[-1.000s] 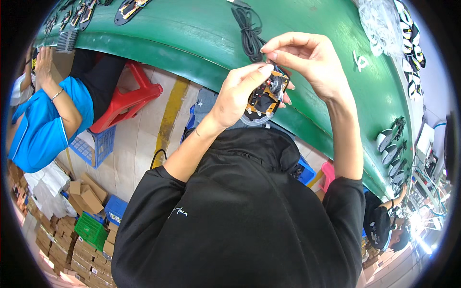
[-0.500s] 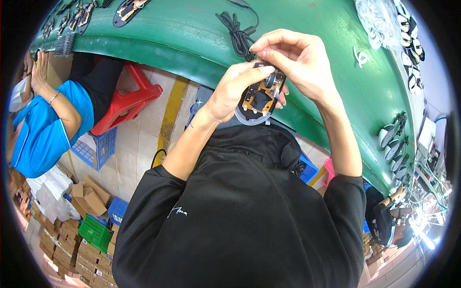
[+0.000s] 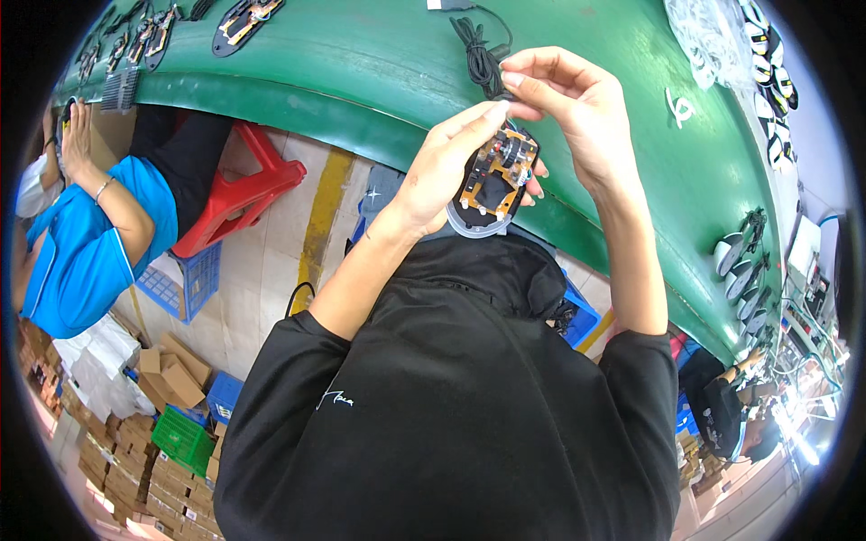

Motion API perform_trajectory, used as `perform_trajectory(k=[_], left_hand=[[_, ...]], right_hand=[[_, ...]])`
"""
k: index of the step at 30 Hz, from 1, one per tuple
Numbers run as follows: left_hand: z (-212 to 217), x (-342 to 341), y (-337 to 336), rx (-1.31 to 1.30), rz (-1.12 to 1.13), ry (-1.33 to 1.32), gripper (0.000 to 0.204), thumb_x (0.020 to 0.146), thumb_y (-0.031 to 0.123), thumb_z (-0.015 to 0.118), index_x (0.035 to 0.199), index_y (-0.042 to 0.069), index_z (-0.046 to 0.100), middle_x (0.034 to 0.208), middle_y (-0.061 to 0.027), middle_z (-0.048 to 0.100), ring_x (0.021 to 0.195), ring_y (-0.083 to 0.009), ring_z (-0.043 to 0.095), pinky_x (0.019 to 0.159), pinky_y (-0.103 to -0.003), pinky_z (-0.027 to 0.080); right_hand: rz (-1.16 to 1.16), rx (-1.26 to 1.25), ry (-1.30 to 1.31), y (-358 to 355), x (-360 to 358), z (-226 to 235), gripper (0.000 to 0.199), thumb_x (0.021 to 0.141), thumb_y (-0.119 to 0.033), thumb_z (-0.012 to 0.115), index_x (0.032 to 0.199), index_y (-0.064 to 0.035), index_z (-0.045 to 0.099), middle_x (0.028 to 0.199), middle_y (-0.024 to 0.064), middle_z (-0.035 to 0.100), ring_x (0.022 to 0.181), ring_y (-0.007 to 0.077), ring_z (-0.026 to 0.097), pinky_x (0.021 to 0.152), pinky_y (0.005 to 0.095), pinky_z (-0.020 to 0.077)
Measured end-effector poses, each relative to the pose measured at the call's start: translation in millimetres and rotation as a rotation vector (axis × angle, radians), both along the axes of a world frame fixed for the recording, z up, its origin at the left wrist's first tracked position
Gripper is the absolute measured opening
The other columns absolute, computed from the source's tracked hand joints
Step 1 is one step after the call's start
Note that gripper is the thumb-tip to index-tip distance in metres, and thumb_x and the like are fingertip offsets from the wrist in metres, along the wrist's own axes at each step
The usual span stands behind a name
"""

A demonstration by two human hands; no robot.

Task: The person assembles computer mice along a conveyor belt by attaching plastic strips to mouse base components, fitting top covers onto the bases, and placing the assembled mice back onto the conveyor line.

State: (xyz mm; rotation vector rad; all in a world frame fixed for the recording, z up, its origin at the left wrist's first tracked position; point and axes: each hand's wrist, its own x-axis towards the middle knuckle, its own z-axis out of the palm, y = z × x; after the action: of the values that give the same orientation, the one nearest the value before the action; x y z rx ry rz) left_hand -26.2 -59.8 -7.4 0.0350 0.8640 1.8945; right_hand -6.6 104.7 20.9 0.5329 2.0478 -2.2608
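Note:
An opened computer mouse with its circuit board and scroll wheel exposed sits in my left hand, over the near edge of the green bench. My left fingers wrap beneath the mouse and show at its right side, while the thumb reaches along to its front end. There my right hand is closed in a pinch on the mouse's black cable, close to where it meets the board. Past the fingers the cable lies in a tied bundle on the bench. My fingertips partly hide the cable's entry.
More opened mice lie at the bench's far left. A white strip and clear plastic bags are to the right, with mouse shells beyond. A co-worker in blue is at left, near a red stool.
The cable bundle has shifted right, and its plug has come into view at the top. My left thumb has slid from the scroll wheel area toward the mouse's front end.

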Motion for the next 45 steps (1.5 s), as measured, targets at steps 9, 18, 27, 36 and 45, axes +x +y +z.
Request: perform_trajectory(k=[9,18,27,36,45], left_hand=[[4.4,-7.9,-3.7,-0.002,0.11,-0.114,0.038,0.102,0.029,0.042,0.121,-0.002,0.054,0.09,-0.0169,0.067,0.077,-0.0236,0.07,0.07,-0.035,0.06],[2.9,-9.4,-6.0,-0.009,0.074,-0.127,0.037,0.101,0.028,0.045,0.119,-0.001,0.058,0.09,-0.0105,0.067,0.081,-0.0181,0.069,0.071,-0.035,0.061],[-2.9,-9.8,-8.0,0.085,0.127,-0.228,0.046,0.102,0.034,0.039,0.124,-0.003,0.056,0.094,-0.0103,0.068,0.083,-0.0172,0.068,0.075,-0.035,0.06],[-6.8,-7.5,-11.4,0.093,0.186,-0.128,0.044,0.103,0.03,0.036,0.128,-0.003,0.052,0.104,-0.0167,0.067,0.089,-0.02,0.068,0.079,-0.033,0.057],[-5.7,-4.6,-6.0,-0.095,0.255,0.108,0.036,0.1,0.021,0.046,0.127,-0.002,0.053,0.103,-0.0177,0.067,0.09,-0.0206,0.068,0.082,-0.033,0.056]], right_hand=[[0.177,0.641,0.294,6.9,48.5,19.6,0.022,0.067,-0.01,0.085,0.081,-0.0047,0.069,0.077,0.0025,0.066,0.07,0.0109,0.06,0.063,0.0248,0.0494],[0.287,0.785,0.313,5.8,49.5,18.0,0.02,0.069,-0.005,0.079,0.086,-0.0067,0.068,0.08,0.0059,0.064,0.071,0.0198,0.063,0.063,0.0305,0.0515],[0.28,1.126,0.498,-5.9,47.0,14.4,0.023,0.07,-0.006,0.076,0.09,-0.0059,0.064,0.081,0.0061,0.059,0.076,0.0251,0.06,0.067,0.0347,0.0486],[0.104,0.649,0.106,-26.3,60.0,13.2,0.021,0.075,-0.008,0.078,0.091,-0.0042,0.065,0.078,0.0062,0.06,0.069,0.0195,0.059,0.066,0.0305,0.0505],[-0.25,0.257,-0.177,-57.9,64.1,-0.1,0.011,0.084,-0.008,0.073,0.085,-0.0011,0.065,0.071,-0.0004,0.05,0.065,0.0074,0.045,0.059,0.023,0.0403]])
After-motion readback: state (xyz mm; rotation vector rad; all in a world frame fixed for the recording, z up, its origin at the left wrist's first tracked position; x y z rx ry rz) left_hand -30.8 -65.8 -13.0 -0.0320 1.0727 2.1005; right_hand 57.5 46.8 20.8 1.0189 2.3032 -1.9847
